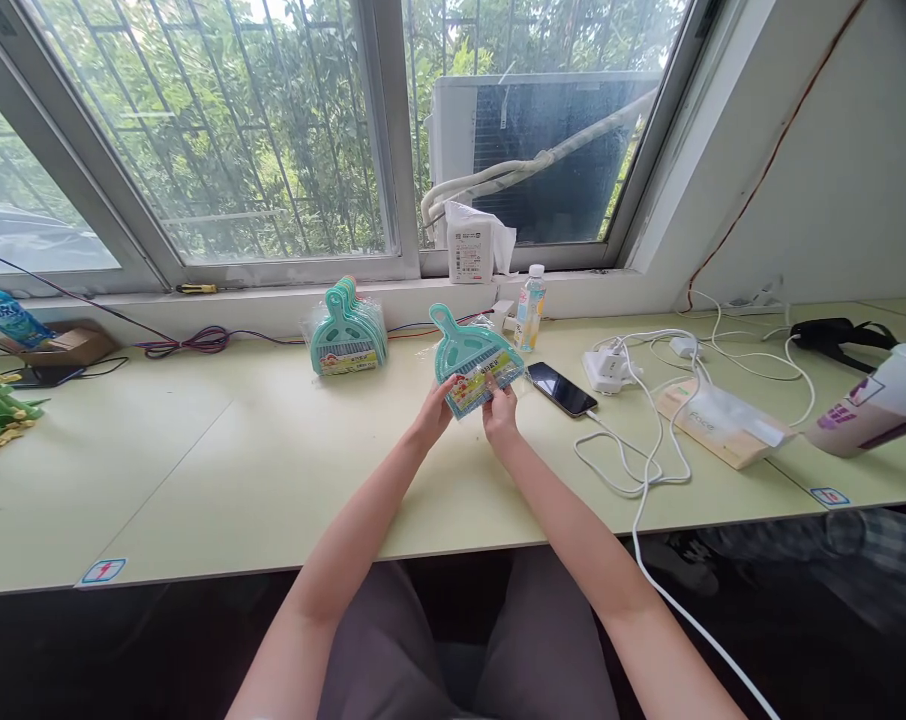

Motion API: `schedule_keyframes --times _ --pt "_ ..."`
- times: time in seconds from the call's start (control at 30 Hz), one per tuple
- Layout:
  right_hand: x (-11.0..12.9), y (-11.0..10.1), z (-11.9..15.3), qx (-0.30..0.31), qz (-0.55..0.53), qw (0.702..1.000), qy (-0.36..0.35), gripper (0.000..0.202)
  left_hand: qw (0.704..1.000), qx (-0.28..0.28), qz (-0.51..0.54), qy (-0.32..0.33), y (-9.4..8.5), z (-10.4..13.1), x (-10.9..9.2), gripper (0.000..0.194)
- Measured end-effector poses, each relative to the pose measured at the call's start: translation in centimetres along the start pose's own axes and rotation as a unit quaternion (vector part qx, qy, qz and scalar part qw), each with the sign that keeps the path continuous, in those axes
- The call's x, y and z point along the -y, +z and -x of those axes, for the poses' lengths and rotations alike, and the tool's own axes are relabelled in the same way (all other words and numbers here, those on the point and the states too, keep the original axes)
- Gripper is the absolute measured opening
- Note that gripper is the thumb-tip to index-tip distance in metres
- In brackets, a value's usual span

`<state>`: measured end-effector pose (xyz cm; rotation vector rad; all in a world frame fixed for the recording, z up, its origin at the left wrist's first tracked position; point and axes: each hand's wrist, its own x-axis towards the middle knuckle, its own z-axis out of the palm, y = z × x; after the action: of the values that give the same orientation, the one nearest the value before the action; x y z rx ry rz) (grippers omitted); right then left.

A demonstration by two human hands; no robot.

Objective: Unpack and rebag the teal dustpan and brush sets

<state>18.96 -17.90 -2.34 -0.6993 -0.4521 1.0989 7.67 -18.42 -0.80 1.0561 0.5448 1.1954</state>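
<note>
Both my hands hold a teal mini dustpan and brush set [464, 345] in clear plastic wrap, tilted above the table. My left hand [432, 412] grips its lower left edge, and my right hand [500, 408] grips the lower right, the thumb lying on the front label. The handle points up and away from me. Behind and to the left, a stack of similar wrapped dustpan sets [346, 335] stands upright near the wall. My fingers behind the packet are hidden.
Right of my hands lie a phone [562, 389] on a cable, a power strip [609, 368] and a tissue pack [723, 420]. A bottle [529, 308] stands behind them. A large cup [877, 400] is far right, a cardboard box [67, 345] far left.
</note>
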Motion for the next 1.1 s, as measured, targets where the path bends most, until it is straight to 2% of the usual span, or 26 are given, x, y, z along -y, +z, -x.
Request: schedule_keyframes --times 0.07,0.23,0.33,0.53,0.7,0.83,0.9,1.1 --pt "0.0 0.0 -0.1 -0.004 0.002 1.000 0.003 0.034 0.999 -0.014 -0.030 0.008 -0.1 -0.1 0.0 0.052" --pt "-0.1 0.0 0.0 -0.015 0.015 1.000 0.015 0.035 0.981 -0.074 -0.178 -0.024 -1.5 -0.5 0.1 0.053" --pt "-0.1 -0.1 -0.3 0.027 0.021 0.999 0.031 0.030 0.980 -0.075 -0.185 -0.011 -2.1 -0.7 -0.1 0.054" --pt "-0.1 -0.1 -0.9 0.104 0.007 0.992 0.064 0.025 0.980 -0.116 -0.162 0.000 -2.9 -0.9 -0.4 0.050" --pt "-0.3 -0.3 -0.9 0.111 0.023 0.992 0.056 0.036 0.983 -0.103 -0.154 -0.004 -3.0 -0.8 -0.6 0.052" --pt "-0.5 -0.5 -1.1 0.114 0.018 0.993 0.035 0.036 0.991 -0.005 -0.133 -0.028 -2.8 -0.2 -1.3 0.059" --pt "-0.6 -0.6 -1.2 0.118 0.017 0.992 0.028 0.037 0.991 0.025 -0.125 -0.032 -2.8 0.0 -1.7 0.058" --pt "-0.3 -0.8 -1.7 0.150 0.033 0.987 0.046 0.037 0.992 0.026 -0.119 -0.022 -3.4 -0.2 -1.6 0.053"
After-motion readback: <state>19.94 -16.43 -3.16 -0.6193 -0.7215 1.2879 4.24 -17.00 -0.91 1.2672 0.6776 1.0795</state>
